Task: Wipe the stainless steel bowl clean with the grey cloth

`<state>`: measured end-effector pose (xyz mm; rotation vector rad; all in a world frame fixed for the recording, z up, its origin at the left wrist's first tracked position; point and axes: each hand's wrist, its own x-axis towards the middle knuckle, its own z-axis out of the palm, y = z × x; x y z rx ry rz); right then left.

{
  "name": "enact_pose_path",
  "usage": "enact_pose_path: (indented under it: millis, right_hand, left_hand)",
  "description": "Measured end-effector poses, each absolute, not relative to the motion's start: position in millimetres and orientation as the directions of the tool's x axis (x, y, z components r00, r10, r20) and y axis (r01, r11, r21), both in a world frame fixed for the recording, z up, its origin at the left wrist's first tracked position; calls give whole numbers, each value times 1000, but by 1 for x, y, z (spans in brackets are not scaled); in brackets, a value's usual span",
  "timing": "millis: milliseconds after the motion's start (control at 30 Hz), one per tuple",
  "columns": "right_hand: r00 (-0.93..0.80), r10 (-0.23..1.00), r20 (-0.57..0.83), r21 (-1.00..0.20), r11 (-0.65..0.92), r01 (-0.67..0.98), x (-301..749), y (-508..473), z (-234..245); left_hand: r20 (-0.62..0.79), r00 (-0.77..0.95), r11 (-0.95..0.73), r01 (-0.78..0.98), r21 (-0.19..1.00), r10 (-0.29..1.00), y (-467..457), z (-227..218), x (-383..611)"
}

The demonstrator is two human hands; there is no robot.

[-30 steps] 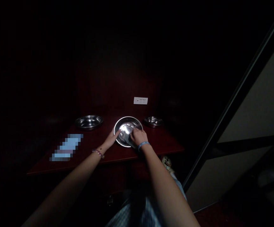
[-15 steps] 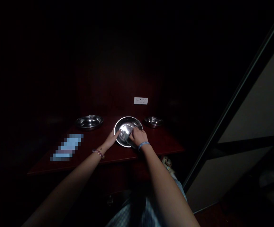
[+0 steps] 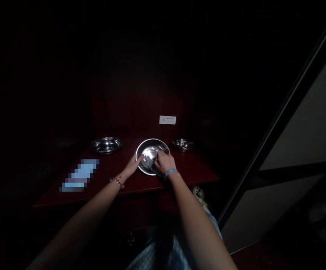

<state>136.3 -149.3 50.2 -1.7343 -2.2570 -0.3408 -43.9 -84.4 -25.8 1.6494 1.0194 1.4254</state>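
Note:
A round steel dish (image 3: 151,144) sits in the middle of a dark red desk (image 3: 192,168). My left hand (image 3: 132,165) holds the dish's left rim, fingers laid along the edge, with a bead bracelet on the wrist. My right hand (image 3: 165,162), wearing a blue wristband, is curled with its fingers down inside the dish. It presses a small greyish cloth (image 3: 152,166) against the shiny bottom. The light is very dim and the cloth is mostly hidden under the fingers.
A second steel dish (image 3: 106,144) stands at the back left and a smaller steel bowl (image 3: 182,144) at the back right. A pale flat item (image 3: 80,175) lies left of my arms. A white socket panel (image 3: 167,119) is on the back wall. A dark slanted frame (image 3: 278,120) rises on the right.
My right hand has slid a little to the left inside the dish with the cloth. The left hand and the dish have stayed put.

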Motion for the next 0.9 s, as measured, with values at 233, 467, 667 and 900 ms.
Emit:
enact_pose_path:
  millis: [233,467,667,900]
  right_hand:
    - [-257,891,373,3,276,961,137,-147,47]
    - [-240,899,366,-17,265,964,138,-145,45]
    - [-247,899,361,-15,270,963,137,-146,44]
    - [-260,909,326,-3,276,961,137,-146,44]
  left_hand:
    - [436,74,-442,92,892,897,-81,-28,-44]
    - [422,70,-427,85,900,904,-81,-29,-44]
    - [417,81,-423,76,903,905,-82,-28,-45]
    - [419,82,-424,68,903,904,-82,-28,-45]
